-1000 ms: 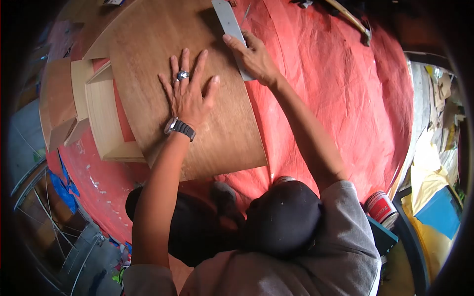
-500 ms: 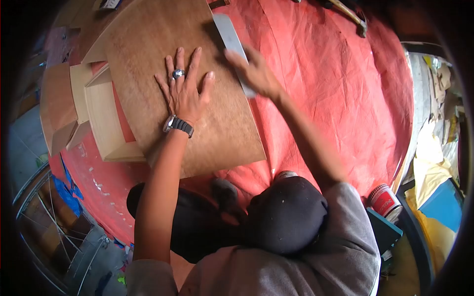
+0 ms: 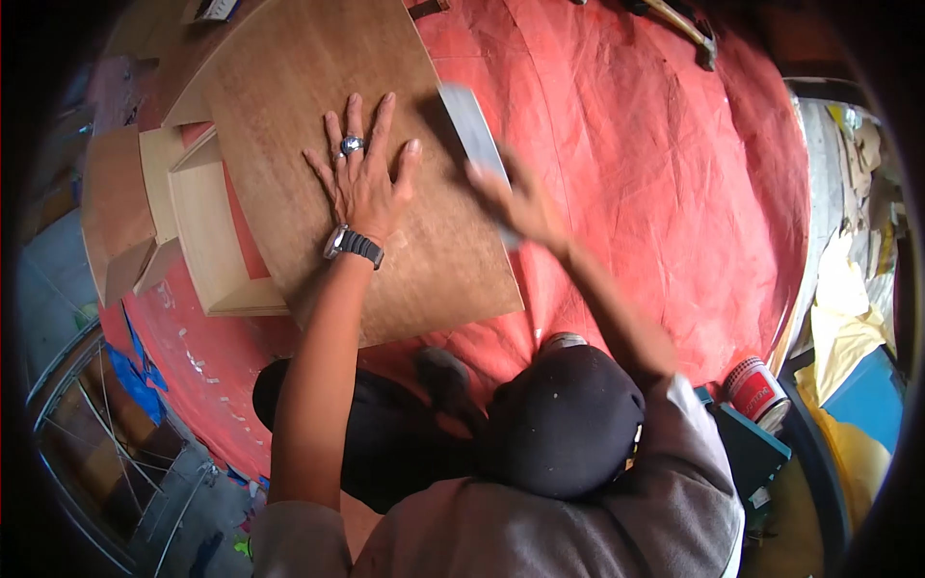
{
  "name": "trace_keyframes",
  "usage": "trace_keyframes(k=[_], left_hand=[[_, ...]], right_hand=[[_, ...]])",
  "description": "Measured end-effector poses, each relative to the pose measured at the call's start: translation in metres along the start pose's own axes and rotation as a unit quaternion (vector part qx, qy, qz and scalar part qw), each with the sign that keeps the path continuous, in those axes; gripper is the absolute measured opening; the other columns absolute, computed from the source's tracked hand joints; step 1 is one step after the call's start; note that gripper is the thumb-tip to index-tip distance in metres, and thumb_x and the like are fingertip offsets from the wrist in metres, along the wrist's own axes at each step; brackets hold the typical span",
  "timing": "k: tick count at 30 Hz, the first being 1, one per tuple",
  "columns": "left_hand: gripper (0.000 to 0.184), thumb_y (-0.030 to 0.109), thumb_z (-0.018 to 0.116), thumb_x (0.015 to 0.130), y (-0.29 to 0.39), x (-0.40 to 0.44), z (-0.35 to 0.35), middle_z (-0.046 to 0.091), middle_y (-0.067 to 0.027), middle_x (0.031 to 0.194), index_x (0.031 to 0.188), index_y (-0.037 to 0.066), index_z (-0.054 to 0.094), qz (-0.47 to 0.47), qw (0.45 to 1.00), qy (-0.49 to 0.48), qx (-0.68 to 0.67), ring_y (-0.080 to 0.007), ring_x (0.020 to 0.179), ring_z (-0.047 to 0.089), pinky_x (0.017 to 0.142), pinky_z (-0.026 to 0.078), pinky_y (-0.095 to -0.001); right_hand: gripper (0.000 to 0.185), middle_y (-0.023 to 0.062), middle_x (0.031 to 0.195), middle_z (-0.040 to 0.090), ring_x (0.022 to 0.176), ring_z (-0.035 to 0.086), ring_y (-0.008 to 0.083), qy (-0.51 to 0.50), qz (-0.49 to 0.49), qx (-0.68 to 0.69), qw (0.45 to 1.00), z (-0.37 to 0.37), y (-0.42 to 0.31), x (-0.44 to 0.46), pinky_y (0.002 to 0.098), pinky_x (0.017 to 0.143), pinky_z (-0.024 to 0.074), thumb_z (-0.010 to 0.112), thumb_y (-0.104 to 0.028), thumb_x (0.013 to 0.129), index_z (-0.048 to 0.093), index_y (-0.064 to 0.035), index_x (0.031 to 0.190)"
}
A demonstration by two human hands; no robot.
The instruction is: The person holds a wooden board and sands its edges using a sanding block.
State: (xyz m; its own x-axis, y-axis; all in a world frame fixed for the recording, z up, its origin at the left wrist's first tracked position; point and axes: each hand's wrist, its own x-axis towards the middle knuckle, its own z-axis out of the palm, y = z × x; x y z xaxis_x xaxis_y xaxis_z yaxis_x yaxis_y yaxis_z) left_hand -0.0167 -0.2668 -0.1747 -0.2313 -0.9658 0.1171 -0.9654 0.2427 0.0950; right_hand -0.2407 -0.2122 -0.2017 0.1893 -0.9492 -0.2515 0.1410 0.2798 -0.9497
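Note:
A brown wooden panel [image 3: 289, 125] lies on the red sheet, its left part over a pale wooden frame. My left hand [image 3: 371, 188] rests flat on the panel with its fingers spread; a ring and a wristwatch are on it. At the panel's right edge, my right hand [image 3: 520, 197] is closed on a long grey metal bar [image 3: 470, 125], which lies along that edge. The bar and hand are somewhat blurred, and the bar's underside is hidden.
The pale frame [image 3: 207, 231] has open compartments at the left. A hammer [image 3: 689, 31] lies at the top right of the red sheet [image 3: 665, 173]. A paint can [image 3: 754, 393] stands at the lower right, beside my knee. Wire spokes are at the lower left.
My right hand has slid the grey bar down along the panel's right edge, toward my body. My left hand stays spread in about the same place on the panel.

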Motion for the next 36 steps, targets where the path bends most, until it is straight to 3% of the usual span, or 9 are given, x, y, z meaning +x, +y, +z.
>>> trace_keyframes(k=[3,6,8,14,21,26,30,32,36], left_hand=[[0.067,0.050,0.054,0.104,0.000,-0.001,0.001,0.026,-0.0103,0.174,0.166,0.034,0.034,0.005,1.000,-0.002,-0.007,-0.0476,0.158,0.021,0.116,0.012,-0.0821],[0.066,0.050,0.054,0.104,0.000,-0.002,0.000,0.027,-0.0108,0.174,0.165,0.033,0.035,0.003,1.000,-0.007,0.000,-0.0482,0.158,0.021,0.115,0.012,-0.0824],[0.066,0.050,0.054,0.104,0.000,0.000,0.001,0.027,-0.0108,0.174,0.165,0.033,0.035,0.000,1.000,-0.009,0.007,-0.0484,0.158,0.021,0.115,0.012,-0.0825],[0.067,0.050,0.055,0.104,0.003,0.000,-0.001,0.028,-0.0111,0.174,0.166,0.033,0.034,-0.003,1.000,-0.002,0.000,-0.0488,0.157,0.023,0.115,0.013,-0.0827],[0.068,0.052,0.055,0.103,0.001,0.002,-0.001,0.028,-0.0123,0.173,0.166,0.034,0.034,0.002,1.000,-0.011,0.007,-0.0496,0.157,0.024,0.115,0.014,-0.0823],[0.071,0.055,0.056,0.101,0.000,0.001,-0.002,0.026,-0.0101,0.174,0.165,0.035,0.035,-0.010,1.000,-0.027,0.001,-0.0463,0.159,0.020,0.119,0.008,-0.0790],[0.071,0.055,0.056,0.101,0.001,0.003,0.000,0.026,-0.0107,0.174,0.165,0.034,0.035,-0.014,0.999,-0.030,-0.001,-0.0464,0.159,0.020,0.119,0.008,-0.0787],[0.071,0.055,0.056,0.100,0.001,0.003,-0.001,0.025,-0.0109,0.174,0.165,0.034,0.035,-0.014,0.999,-0.032,0.001,-0.0463,0.159,0.020,0.119,0.008,-0.0786],[0.070,0.052,0.054,0.102,0.004,0.001,-0.004,0.025,-0.0131,0.174,0.166,0.031,0.035,-0.007,0.999,-0.036,0.004,-0.0488,0.158,0.020,0.117,0.010,-0.0804]], right_hand=[[0.092,0.0220,0.126,0.070,0.115,0.067,0.0284,0.034,-0.053,-0.083,0.995,-0.002,-0.025,0.101,0.0382,0.098,0.0527,0.067,-0.064,0.095,0.050,0.0096,0.147],[0.077,0.0129,0.102,0.068,0.095,0.063,0.0211,0.005,-0.031,-0.043,0.999,-0.002,-0.042,0.107,0.0375,0.083,0.0522,0.071,-0.057,0.096,0.057,0.0073,0.137],[0.069,0.0120,0.107,0.069,0.100,0.063,0.0182,0.015,-0.098,-0.023,0.995,-0.001,-0.008,0.059,0.0368,0.087,0.0524,0.072,-0.050,0.098,0.059,0.0054,0.137],[0.073,0.0185,0.151,0.054,0.140,0.052,0.0269,-0.019,0.163,0.092,0.982,-0.005,0.025,-0.148,0.0429,0.118,0.0396,0.070,-0.035,0.103,0.041,0.0039,0.157],[0.080,0.0157,0.110,0.071,0.102,0.065,0.0212,0.026,-0.079,-0.048,0.995,-0.003,-0.003,0.073,0.0377,0.090,0.0528,0.068,-0.060,0.097,0.057,0.0043,0.142],[0.082,0.0157,0.122,0.070,0.109,0.065,0.0240,0.025,-0.117,0.017,0.993,0.000,-0.027,0.157,0.0386,0.094,0.0520,0.073,-0.059,0.094,0.057,0.0039,0.144],[0.089,0.0195,0.140,0.064,0.128,0.061,0.0243,0.007,-0.113,0.005,0.994,-0.007,0.004,0.073,0.0386,0.107,0.0489,0.075,-0.054,0.095,0.047,0.0066,0.153],[0.082,0.0215,0.153,0.053,0.140,0.052,0.0268,-0.029,0.042,0.109,0.993,-0.007,0.040,-0.024,0.0408,0.118,0.0408,0.074,-0.036,0.100,0.038,0.0087,0.157],[0.068,0.0160,0.138,0.062,0.134,0.057,0.0259,-0.038,0.191,0.195,0.961,-0.011,0.065,-0.146,0.0409,0.114,0.0432,0.071,-0.034,0.102,0.046,0.0031,0.153]])
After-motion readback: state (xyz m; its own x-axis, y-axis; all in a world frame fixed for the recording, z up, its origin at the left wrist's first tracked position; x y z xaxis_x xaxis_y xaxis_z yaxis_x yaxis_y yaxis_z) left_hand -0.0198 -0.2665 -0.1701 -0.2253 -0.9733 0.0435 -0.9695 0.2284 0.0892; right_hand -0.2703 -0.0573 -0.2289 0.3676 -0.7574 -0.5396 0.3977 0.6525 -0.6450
